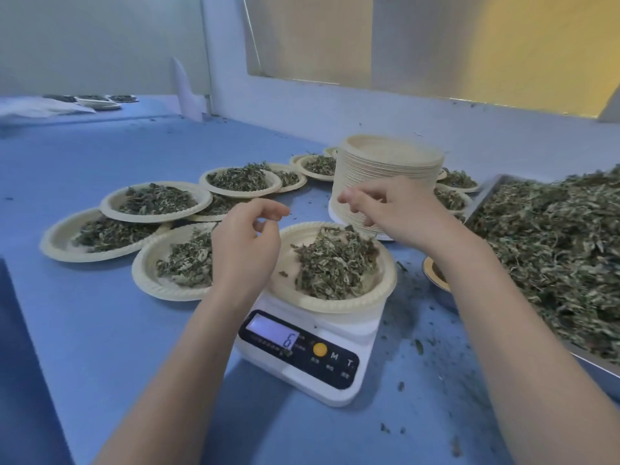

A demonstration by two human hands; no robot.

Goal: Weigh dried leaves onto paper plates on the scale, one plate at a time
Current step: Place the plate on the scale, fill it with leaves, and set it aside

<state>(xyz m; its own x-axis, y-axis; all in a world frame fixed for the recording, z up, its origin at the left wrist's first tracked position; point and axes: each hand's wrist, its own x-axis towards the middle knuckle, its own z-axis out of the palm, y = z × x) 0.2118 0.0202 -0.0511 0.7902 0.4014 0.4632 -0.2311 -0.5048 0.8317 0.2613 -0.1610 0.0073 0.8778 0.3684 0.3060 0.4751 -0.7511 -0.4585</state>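
Paper plate [379, 290] of leaves [332, 263] sits on the scale [339, 387] just beneath both hands — left hand [246, 245] and right hand [396, 206] loosely curled, empty.

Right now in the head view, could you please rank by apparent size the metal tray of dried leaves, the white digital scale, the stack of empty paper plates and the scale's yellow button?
1. Metal tray of dried leaves, cropped.
2. White digital scale and stack of empty paper plates: similar; stack farther, unranked.
3. Yellow button.

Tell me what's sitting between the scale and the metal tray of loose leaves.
In the head view, a small bowl, partly hidden by the right forearm, and scattered leaf crumbs lie between the scale and the tray.
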